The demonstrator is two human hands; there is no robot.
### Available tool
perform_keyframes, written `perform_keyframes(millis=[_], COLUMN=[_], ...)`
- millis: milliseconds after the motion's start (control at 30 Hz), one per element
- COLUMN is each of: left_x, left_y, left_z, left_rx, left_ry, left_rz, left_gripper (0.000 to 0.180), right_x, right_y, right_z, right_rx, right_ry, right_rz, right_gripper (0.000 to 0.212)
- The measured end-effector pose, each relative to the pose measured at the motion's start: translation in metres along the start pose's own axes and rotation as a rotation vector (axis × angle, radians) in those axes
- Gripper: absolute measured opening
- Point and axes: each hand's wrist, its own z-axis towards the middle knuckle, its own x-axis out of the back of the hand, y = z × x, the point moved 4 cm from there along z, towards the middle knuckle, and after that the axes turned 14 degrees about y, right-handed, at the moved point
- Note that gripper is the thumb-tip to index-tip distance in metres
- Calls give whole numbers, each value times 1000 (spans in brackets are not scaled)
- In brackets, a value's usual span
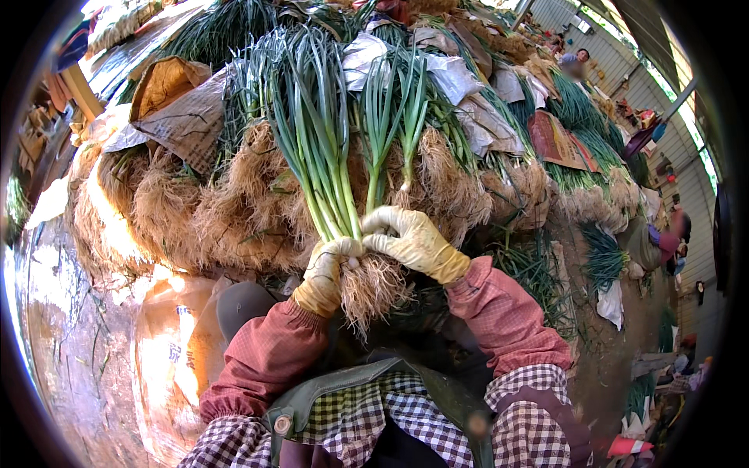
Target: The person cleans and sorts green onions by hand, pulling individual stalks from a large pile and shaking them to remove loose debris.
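**Checked garment [437, 417] lowest, allium bunch [316, 168] upright in the left grip [328, 269]**

Closest of all, below the allium bunch, sits the black-and-white checked garment with a dark green apron [445, 388] over it. From either side of the garment a faded red sleeve reaches toward the bunch: the left sleeve [265, 359] and the right sleeve [507, 320].

The left grip, in a pale yellow glove, is closed around the lower stems of the bunch, its thumb laid across the front. The right grip [390, 238], gloved alike, is just to the right of those stems, fingers curled and tips near the thumb; whether it pinches a stem cannot be told. A small white bulb [353, 263] shows between the two. The bunch itself stands between the person and the heap, long green leaves fanning upward, while stringy tan roots [370, 296] hang beneath the gloves.

Behind the bunch and to both sides of it runs a large heap of rooted alliums [250, 179], root ends facing the person. One slender allium plant [413, 109] lies against the heap just right of the bunch. Left of the bunch, a brown sack [183, 117] drapes the heap; to the right, white sacking [484, 121] does the same. Lower left of the bunch is an orange-tinted plastic sack [168, 351]. Well to its right, a leafy bundle [605, 257] lies on the floor [601, 343], and farther off a co-worker [669, 238] appears.
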Motion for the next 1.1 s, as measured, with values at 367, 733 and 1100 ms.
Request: perform_keyframes(millis=[367,733,1100], left_x=[-1,-14,-4], left_y=[9,37,76], left_z=[-7,-40,-58], left_rx=[66,209,15], left_ry=[62,-388,-330], left_rz=[-34,-98,-384], left_gripper=[18,45,41], right_x=[16,78,224], right_y=[-53,-35,73], right_z=[-13,182,48], right_rx=[-185,357,-127], right_ry=[-113,619,1191], right_rz=[-6,-1127,-109], right_gripper=[18,13,14])
